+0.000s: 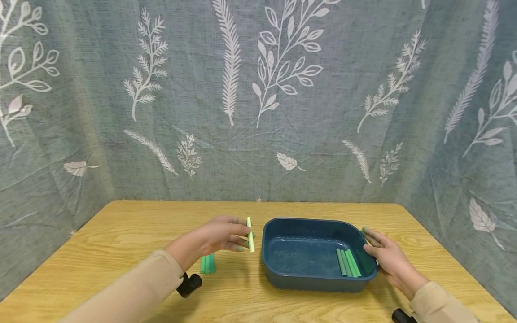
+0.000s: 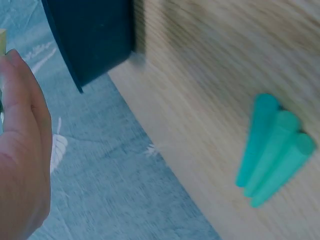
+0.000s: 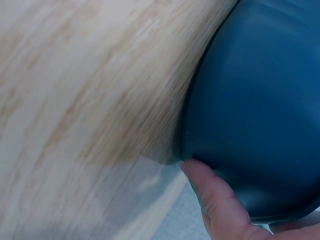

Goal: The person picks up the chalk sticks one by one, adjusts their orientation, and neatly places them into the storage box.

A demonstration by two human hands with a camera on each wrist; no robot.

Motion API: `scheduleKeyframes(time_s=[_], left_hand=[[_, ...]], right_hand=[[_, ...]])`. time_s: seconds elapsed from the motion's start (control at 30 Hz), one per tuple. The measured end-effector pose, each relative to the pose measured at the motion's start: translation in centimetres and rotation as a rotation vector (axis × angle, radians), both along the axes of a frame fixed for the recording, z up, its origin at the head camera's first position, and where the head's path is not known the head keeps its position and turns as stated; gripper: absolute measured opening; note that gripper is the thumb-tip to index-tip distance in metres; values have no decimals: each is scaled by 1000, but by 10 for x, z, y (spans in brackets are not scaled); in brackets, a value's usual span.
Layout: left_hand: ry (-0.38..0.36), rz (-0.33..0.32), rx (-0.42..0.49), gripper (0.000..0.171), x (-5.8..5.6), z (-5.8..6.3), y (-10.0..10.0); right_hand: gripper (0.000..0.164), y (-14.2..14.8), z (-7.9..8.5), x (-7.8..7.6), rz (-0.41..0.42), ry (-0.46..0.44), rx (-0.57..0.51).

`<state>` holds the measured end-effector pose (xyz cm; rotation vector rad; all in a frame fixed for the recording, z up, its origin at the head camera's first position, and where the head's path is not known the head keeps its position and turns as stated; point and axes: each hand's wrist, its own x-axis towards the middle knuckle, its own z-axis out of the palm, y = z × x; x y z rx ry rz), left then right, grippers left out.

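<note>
My left hand (image 1: 224, 235) pinches a pale yellow chalk stick (image 1: 251, 244), held nearly upright just left of a dark blue basin (image 1: 315, 281). In the left wrist view only one end of this stick (image 2: 3, 40) shows at the edge. My right hand (image 1: 391, 258) grips the basin's right wall, thumb and fingers on either side of its rim. Inside the basin, at the right, several green chalk sticks (image 1: 348, 263) lie side by side. Three more green chalk sticks (image 2: 275, 155) lie together on the table, partly hidden below my left hand in the head view.
The wooden table (image 1: 141, 229) carries the basin right of its middle. A grey-blue curtain (image 1: 250, 170) with white leaf prints hangs behind and at both sides. Black wrist cameras (image 1: 189, 285) hang beneath both sleeves.
</note>
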<state>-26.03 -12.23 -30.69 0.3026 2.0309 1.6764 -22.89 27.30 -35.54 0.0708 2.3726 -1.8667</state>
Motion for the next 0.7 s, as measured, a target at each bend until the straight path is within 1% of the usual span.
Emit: scheduleKeyframes(time_s=[0.17,0.27,0.43,0.53,0.7], left_hand=[[-3,22,-11,56,-4,4,17],[2,32,-25,56,-4,7,28],[0,71,-47,50,-5,13,46],[-14,74,-66,45,-8,16,57],[-32,71,-132,36,-13,24,77]], right_hand=[[59,0,-1,0,-8,-3,-4],[59,0,0,0,-7,1,-7],[59,0,1,0,1,18,3],[58,0,1,0,-7,18,2],[57,-1,0,-1,-26,21,7]])
